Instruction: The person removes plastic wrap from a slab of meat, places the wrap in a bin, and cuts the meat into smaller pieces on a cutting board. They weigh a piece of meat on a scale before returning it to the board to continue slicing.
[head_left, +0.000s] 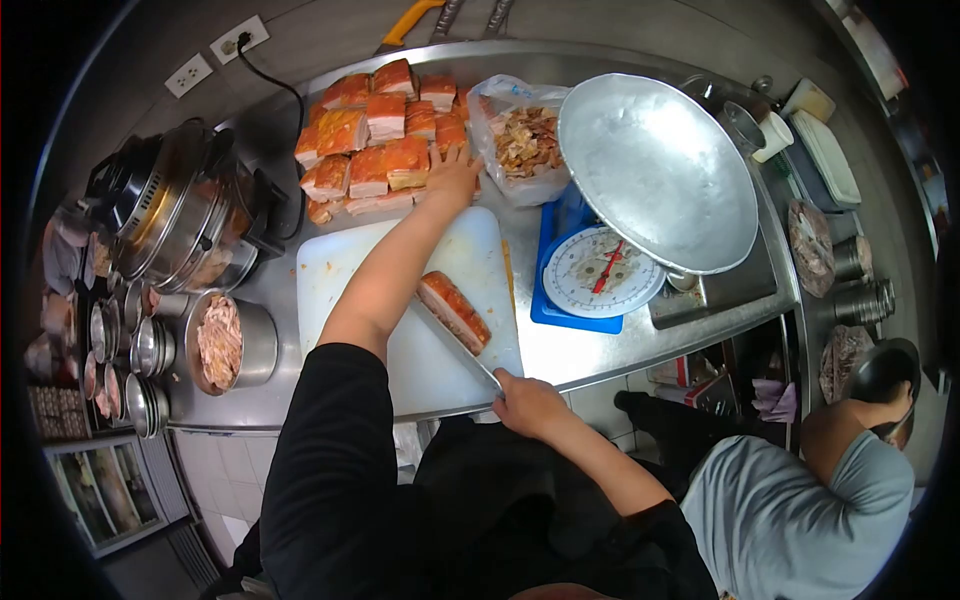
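Observation:
My left hand [455,178] reaches forward with its fingers spread, at the right front side of a pile of crispy roast pork blocks [368,165]. Whether the fingertips press on a block is hard to tell. My right hand [530,402] is closed round the handle of a knife [455,342] at the near edge of the white cutting board [345,270]. The blade lies alongside a single slab of roast pork [456,310] on the board, on its left side.
A blue dial scale [604,275] with a big metal pan [660,170] stands to the right. Beside the pile sits a plastic bag of brown scraps [527,140]. On the left are a pot of pale meat strips [220,345] and a glass-bowled cooker [180,210]. A person in grey [800,520] works at right.

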